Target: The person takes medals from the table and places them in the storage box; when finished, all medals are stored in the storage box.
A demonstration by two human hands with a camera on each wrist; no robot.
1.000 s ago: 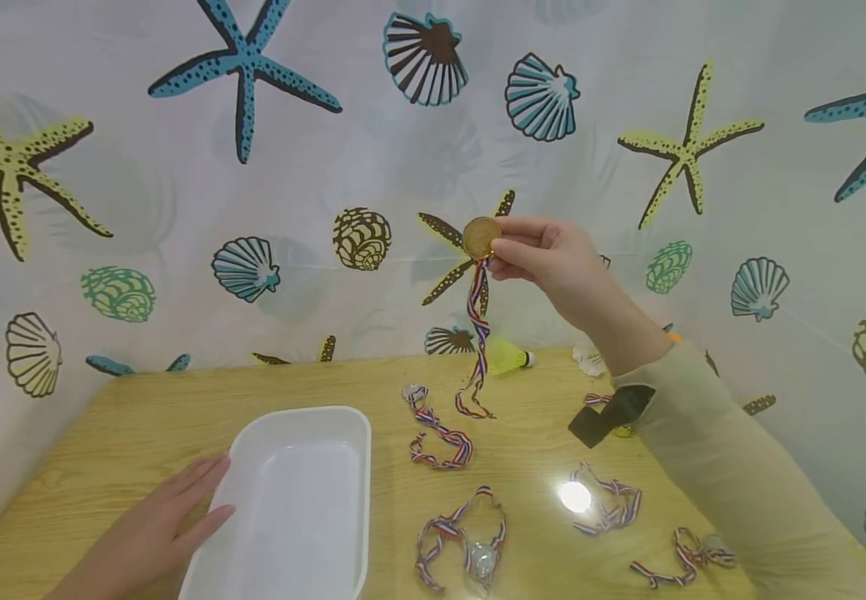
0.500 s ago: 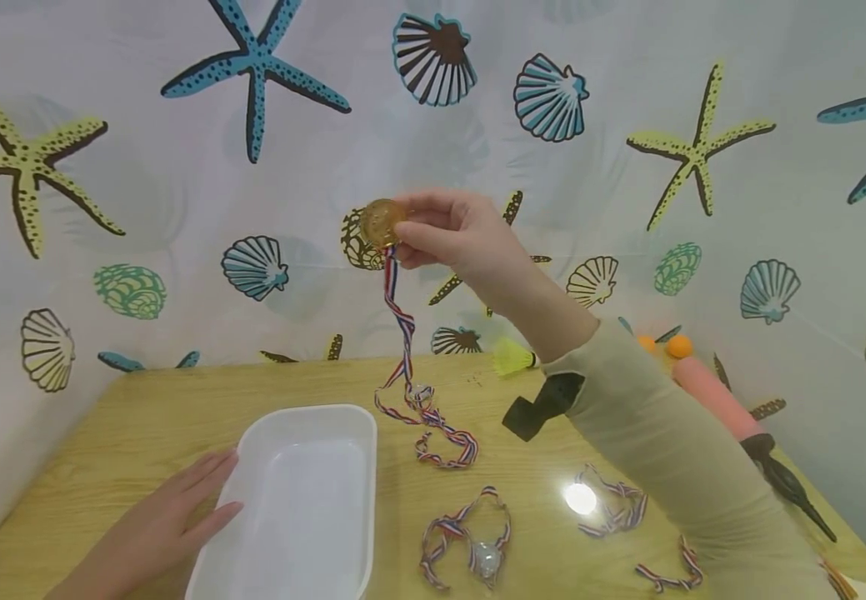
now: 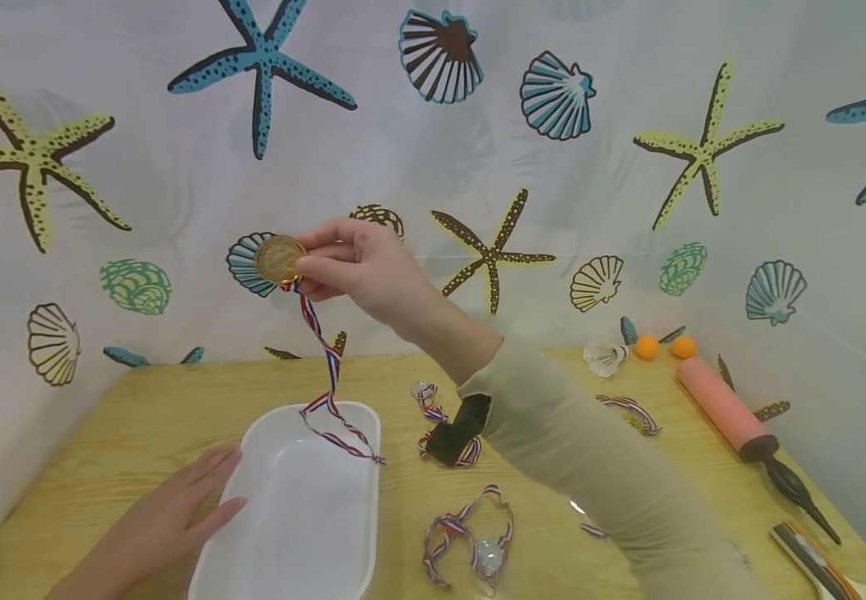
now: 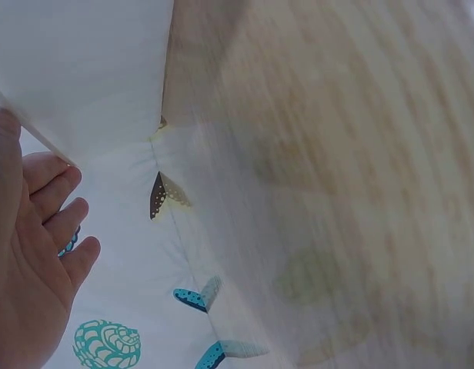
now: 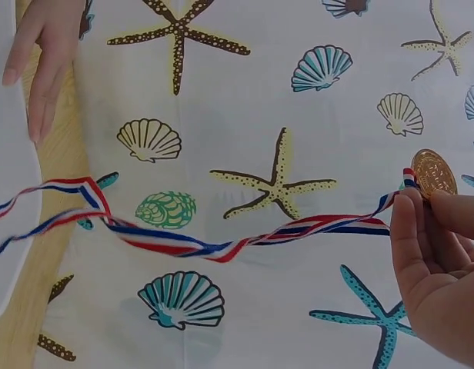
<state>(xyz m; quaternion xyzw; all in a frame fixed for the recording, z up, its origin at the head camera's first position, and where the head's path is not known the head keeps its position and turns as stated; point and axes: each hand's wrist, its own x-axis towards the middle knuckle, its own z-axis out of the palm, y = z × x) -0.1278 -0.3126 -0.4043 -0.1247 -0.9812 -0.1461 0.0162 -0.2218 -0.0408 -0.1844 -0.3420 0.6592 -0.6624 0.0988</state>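
My right hand (image 3: 372,271) pinches a gold medal (image 3: 279,258) by its edge, raised above the far end of a white tray (image 3: 377,500). From the medal hangs a red, white and blue ribbon (image 3: 332,367), its lower loop overlapping the tray's far rim. In the right wrist view thumb and fingertips meet at the medal (image 5: 434,174), and the ribbon (image 5: 245,240) stretches across to the tray. My left hand (image 3: 166,517) rests along the tray's left rim with fingers extended. The left wrist view shows those fingers (image 4: 56,184) against the tray's side.
Right of the tray lie silver medals (image 3: 488,557) with striped ribbons. Farther right are a white shuttlecock (image 3: 603,358), two orange balls (image 3: 647,347), a pink pump (image 3: 725,408) and a striped paddle-like object (image 3: 815,560). A shell-and-starfish curtain (image 3: 478,167) hangs behind the table.
My right hand has carried the gold medal leftward, from over the table's middle to above the tray, its ribbon trailing along. The left hand stays at the tray's rim.
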